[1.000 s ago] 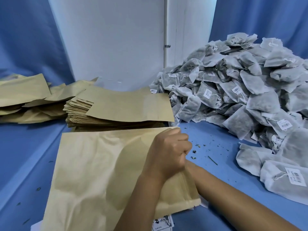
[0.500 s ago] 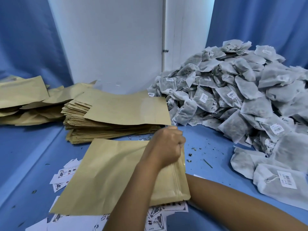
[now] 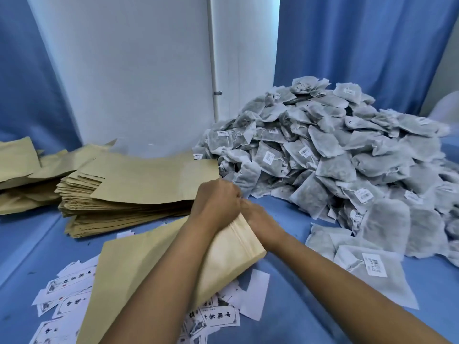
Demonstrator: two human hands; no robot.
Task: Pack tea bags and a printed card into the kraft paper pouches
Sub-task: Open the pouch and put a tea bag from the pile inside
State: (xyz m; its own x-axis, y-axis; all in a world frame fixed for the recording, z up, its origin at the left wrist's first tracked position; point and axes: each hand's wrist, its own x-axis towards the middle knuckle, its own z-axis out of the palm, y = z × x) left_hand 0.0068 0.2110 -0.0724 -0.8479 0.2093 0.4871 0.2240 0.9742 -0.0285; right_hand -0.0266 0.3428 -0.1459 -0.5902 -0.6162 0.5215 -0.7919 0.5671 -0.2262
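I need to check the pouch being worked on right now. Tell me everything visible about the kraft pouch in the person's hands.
The kraft pouch is a flat, tan paper bag, lightly creased, with a pressed zip strip running across near its mouth. It lies tilted over the scattered printed cards on the blue table, mouth end raised toward the tea bag pile. The left hand and right hand both grip its mouth end. Whether anything is inside cannot be seen.

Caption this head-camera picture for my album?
Both hands grip a tan kraft paper pouch beside heaped grey mesh tea bags.
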